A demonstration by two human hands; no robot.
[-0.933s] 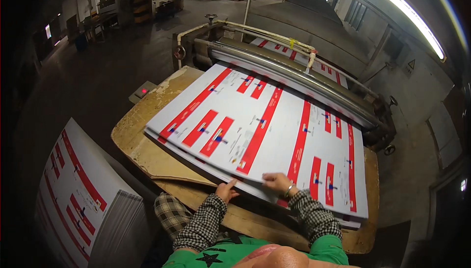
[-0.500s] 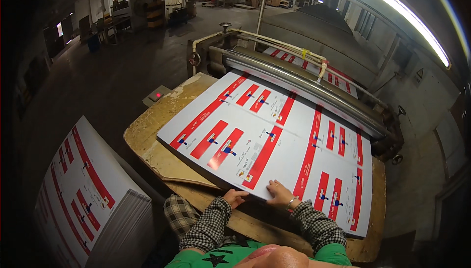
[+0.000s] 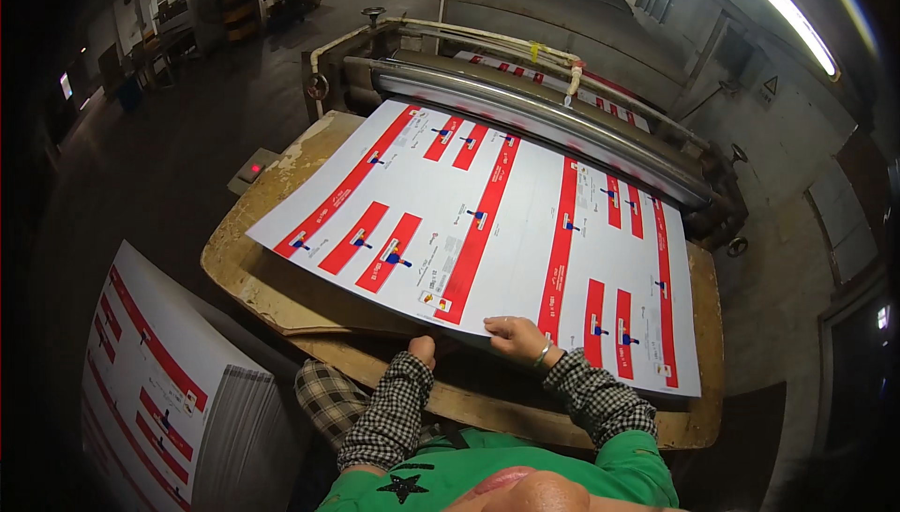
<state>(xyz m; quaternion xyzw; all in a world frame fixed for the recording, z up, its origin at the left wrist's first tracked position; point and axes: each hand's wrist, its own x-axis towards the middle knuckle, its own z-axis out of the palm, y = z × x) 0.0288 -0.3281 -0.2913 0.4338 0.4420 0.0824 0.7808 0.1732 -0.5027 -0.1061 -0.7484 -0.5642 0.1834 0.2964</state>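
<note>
A large white sheet [image 3: 511, 273] printed with red bands and small blue figures lies on the worn wooden table [image 3: 230, 245]. Its far end meets a long metal roller [image 3: 553, 128]. My right hand [image 3: 517, 338] pinches the near edge of this sheet around its middle, with the thumb side on top. My left hand [image 3: 422, 351] is just left of it, against or slightly under the same edge. The sheet or the curled hand hides most of the left fingers. Checked sleeves cover both my forearms.
A tall stack of similar printed sheets [image 3: 155, 376] stands at the left. Handwheels [image 3: 738, 247] and a pale pipe [image 3: 469, 36] are fitted on the roller machine. A control box with a red light [image 3: 253, 171] sits by the table's left corner.
The view has shifted. My left hand went from stretched fingers at the sheet edge to a curled shape lower down. A seam across the sheets near the rollers no longer shows.
</note>
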